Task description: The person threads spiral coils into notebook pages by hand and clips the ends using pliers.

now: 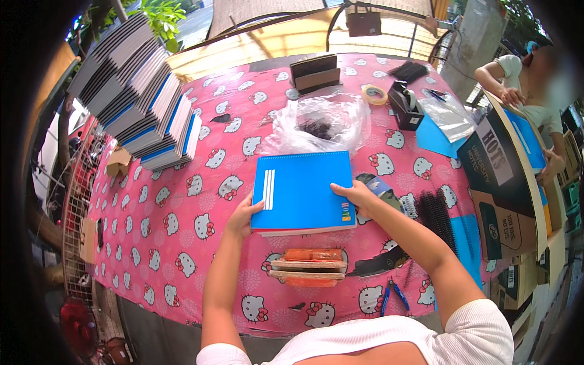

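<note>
A blue-covered notebook stack [302,190], with a spiral or punched far edge and white pages showing below, is between my hands above the table. My left hand [245,214] grips its left edge, thumb on the cover. On the right edge my right hand [358,193] holds it with the thumb on top; its other fingers are mostly hidden. Just nearer to me lies a wooden block with orange wrapping [309,267]. Pliers with blue handles [394,297] lie near the table's front edge. Black spiral coils [435,220] rest right of my right forearm.
Tall notebook stacks [143,91] stand far left on the pink patterned table cover [182,243]. Beyond my hands sits a clear plastic bag [350,118] with dark bits inside. A tape dispenser [405,108] and tape roll [375,93] are far right. Another person handles blue notebooks at a cardboard box [499,176].
</note>
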Available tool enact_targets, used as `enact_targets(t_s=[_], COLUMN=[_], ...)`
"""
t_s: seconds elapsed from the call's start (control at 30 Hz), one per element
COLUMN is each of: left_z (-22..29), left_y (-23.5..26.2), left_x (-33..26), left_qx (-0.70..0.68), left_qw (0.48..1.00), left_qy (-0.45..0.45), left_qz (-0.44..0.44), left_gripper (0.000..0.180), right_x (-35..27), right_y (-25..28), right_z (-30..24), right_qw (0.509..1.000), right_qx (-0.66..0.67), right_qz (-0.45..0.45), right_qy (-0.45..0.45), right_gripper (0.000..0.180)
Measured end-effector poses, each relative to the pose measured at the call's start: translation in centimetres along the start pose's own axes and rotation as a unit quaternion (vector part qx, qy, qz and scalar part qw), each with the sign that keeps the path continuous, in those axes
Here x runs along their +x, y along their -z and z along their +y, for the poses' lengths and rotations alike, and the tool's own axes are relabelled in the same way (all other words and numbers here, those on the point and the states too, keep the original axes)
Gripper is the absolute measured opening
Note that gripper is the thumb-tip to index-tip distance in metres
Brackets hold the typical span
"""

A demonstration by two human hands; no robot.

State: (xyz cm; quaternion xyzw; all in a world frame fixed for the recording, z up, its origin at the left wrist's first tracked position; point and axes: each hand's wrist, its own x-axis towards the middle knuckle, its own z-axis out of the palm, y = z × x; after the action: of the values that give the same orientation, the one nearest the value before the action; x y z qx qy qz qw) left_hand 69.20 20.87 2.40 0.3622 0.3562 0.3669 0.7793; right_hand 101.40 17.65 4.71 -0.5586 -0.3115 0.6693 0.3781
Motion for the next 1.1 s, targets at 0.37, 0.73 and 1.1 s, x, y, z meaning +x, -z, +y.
enact_targets(t_s=[0.37, 0.73, 1.1], left_z=[-0.1, 8.4, 1.3], left_y=[-3.0, -24.8, -57.4], left_x=[-1.3, -5.1, -7.2], left_qx=[0.069, 0.338, 0.295], left_qw=[0.996, 0.928, 0.926], left_qy=[0.017, -0.133, -0.236], left_qz=[0.052, 0.077, -0.023], left_gripper=[0.053, 0.076, 0.052], right_x=[-16.4, -55.4, -68.4], right_y=[4.8, 23.2, 48.4], right_z=[-4.1, -7.1, -12.2], right_qw=[0.843, 0.849, 0.624], right_qx=[-0.452, -0.234, -0.618], right_qz=[0.156, 0.367, 0.435], right_qy=[0.247, 0.299, 0.199], right_gripper=[0.053, 0.038, 0.037])
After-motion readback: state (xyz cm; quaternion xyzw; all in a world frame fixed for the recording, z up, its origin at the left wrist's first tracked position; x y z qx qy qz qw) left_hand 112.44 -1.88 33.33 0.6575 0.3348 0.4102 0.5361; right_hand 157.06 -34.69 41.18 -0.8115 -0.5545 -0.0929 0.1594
